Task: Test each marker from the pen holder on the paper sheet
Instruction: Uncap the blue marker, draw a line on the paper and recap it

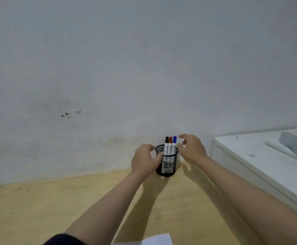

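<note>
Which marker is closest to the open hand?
The blue-capped marker. It stands rightmost in the mesh pen holder, right beside the open right hand; the red and black ones stand farther left.

Two bare forearms reached into the head view from the bottom edge, uncovered from the wrists back nearly to the elbows. The left hand (145, 160) and the right hand (192, 149) wore no gloves, rings, watch or bands that could be seen. A dark sleeve (63, 239), navy or black, showed at the lower edge on the left arm, ending near the elbow. A sliver of similarly dark fabric appeared at the bottom right corner by the right arm. Fingernails were too small to make out.
</note>
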Available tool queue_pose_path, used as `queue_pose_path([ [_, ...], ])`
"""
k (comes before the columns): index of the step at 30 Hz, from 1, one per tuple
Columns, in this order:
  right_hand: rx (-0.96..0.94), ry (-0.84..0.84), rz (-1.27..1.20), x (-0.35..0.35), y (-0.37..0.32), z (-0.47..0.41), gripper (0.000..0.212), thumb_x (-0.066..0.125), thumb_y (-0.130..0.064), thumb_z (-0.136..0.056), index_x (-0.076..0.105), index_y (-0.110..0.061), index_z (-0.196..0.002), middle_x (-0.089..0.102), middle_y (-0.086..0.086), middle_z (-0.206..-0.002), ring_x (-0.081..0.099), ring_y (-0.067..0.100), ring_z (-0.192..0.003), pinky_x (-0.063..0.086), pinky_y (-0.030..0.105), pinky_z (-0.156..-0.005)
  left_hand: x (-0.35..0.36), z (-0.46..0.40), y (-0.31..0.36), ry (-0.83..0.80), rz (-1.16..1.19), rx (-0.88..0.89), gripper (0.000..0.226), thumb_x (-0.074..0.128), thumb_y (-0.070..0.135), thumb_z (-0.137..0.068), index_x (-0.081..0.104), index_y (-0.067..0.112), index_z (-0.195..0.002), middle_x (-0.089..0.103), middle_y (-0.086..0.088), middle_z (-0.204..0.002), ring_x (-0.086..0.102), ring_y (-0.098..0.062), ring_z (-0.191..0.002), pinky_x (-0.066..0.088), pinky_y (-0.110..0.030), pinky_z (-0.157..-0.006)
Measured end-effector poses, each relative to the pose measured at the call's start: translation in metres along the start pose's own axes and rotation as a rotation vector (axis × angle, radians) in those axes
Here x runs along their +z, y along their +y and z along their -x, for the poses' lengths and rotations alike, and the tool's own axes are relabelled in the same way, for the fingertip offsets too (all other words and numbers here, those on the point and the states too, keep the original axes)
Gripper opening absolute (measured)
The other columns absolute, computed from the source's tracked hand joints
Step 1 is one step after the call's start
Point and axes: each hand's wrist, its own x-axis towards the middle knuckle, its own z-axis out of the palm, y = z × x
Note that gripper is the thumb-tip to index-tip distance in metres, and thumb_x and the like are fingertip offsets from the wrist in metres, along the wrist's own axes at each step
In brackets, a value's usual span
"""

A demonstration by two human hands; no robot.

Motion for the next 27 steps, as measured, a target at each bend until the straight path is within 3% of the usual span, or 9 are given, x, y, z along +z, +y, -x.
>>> queue_pose_path([
  [6, -0.065, 0.004, 0.053, 0.026, 0.014, -0.029, 0.040, 0.055, -0.029, -0.086, 0.056, -0.023, -0.125, 0.059, 0.010, -0.109, 0.056, 0.026, -0.104, 0.047, 0.041, -0.085, 0.031, -0.022, -0.021, 0.009, -0.042, 0.019, 0.037, 0.064, 0.046, -0.078, 0.067, 0.016, -0.099, 0.063, -0.001, -0.106, 0.057, -0.020, -0.104, 0.051, -0.039, -0.080],
  [13, -0.173, 0.135, -0.158, 0.025, 0.007, -0.027, 0.008, 0.064, -0.016, -0.079, 0.064, -0.013, -0.087, 0.065, 0.003, -0.081, 0.059, 0.018, -0.075, 0.054, 0.043, -0.073, 0.034, -0.025, -0.025, 0.039, -0.031, 0.039, 0.035, 0.065, 0.044, -0.077, 0.068, 0.016, -0.098, 0.065, -0.002, -0.104, 0.057, -0.019, -0.103, 0.051, -0.037, -0.079],
  [16, -0.235, 0.203, -0.228, 0.012, -0.006, -0.016, 0.013, 0.065, -0.011, -0.079, 0.067, -0.010, -0.092, 0.068, 0.006, -0.087, 0.062, 0.018, -0.072, 0.055, 0.036, -0.072, 0.030, -0.019, -0.017, 0.028, -0.014, 0.017, 0.029, 0.062, 0.039, -0.080, 0.067, 0.016, -0.097, 0.063, -0.003, -0.103, 0.058, -0.019, -0.099, 0.049, -0.032, -0.076],
  [19, -0.375, 0.298, -0.283, -0.010, -0.023, 0.006, 0.016, 0.067, -0.006, -0.079, 0.070, -0.007, -0.095, 0.068, 0.008, -0.088, 0.061, 0.010, -0.068, 0.047, 0.014, -0.068, 0.015, -0.007, 0.000, 0.017, 0.174, -0.008, 0.016, 0.058, 0.026, -0.084, 0.066, 0.015, -0.092, 0.067, -0.001, -0.094, 0.063, -0.017, -0.088, 0.049, -0.026, -0.072],
  [24, -0.557, 0.380, -0.387, -0.037, -0.046, 0.073, 0.014, 0.070, -0.001, -0.078, 0.071, -0.007, -0.091, 0.066, 0.006, -0.084, 0.063, 0.009, -0.077, 0.054, 0.027, -0.072, -0.029, 0.035, 0.041, -0.244, 0.796, -0.185, 0.019, 0.052, 0.021, -0.091, 0.060, 0.017, -0.108, 0.072, -0.007, -0.086, 0.069, -0.019, -0.073, 0.055, -0.024, -0.068],
  [27, -0.601, 0.378, -0.428, -0.042, -0.058, 0.115, 0.015, 0.071, 0.001, -0.077, 0.072, -0.006, -0.091, 0.064, 0.006, -0.084, 0.063, 0.013, -0.077, 0.052, 0.026, -0.071, -0.048, 0.059, 0.056, -0.219, 0.907, -0.223, 0.016, 0.053, 0.020, -0.091, 0.065, 0.016, -0.102, 0.070, -0.010, -0.087, 0.066, -0.021, -0.077, 0.055, -0.034, -0.080],
])
